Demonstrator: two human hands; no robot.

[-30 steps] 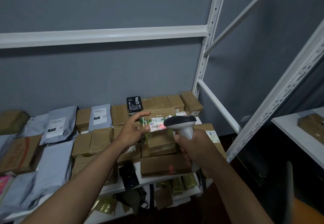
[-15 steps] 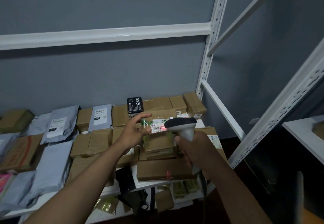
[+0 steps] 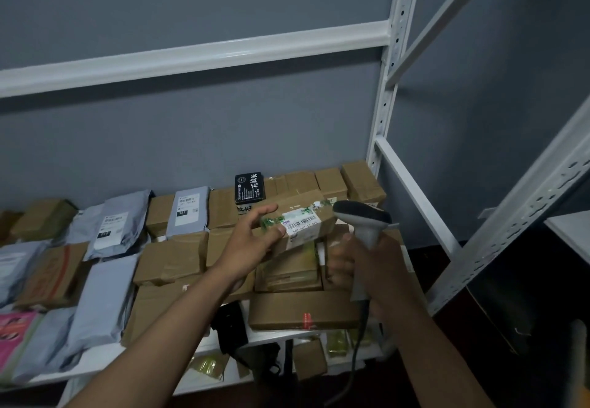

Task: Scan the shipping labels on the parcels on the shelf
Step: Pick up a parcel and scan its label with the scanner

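Head view: the left hand (image 3: 255, 241) grips a small brown parcel (image 3: 300, 222), thumb on its near face and fingers over its top edge, tilting its white shipping label (image 3: 301, 224) toward the camera. The parcel sits above the stack at about 5 o'clock of the black box (image 3: 250, 188), held just clear of the cartons under it. The right hand (image 3: 360, 267) is wrapped round the grip of a grey scanner (image 3: 362, 216), whose head sits at 3 o'clock of the label, just beside it.

By my reading, this label is mid-scan or about to be read; no red beam shows on it. Most of the work looks left: brown cartons and grey mailer bags (image 3: 111, 225) cover the shelf (image 3: 95, 361) out to 9 o'clock, and nothing marks which ones are done.

The trigger finger is hidden behind the scanner's handle. Many cartons show no label. The lower tier at 6 o'clock is dark, its contents hard to name, and the shelf's left end is cut off.
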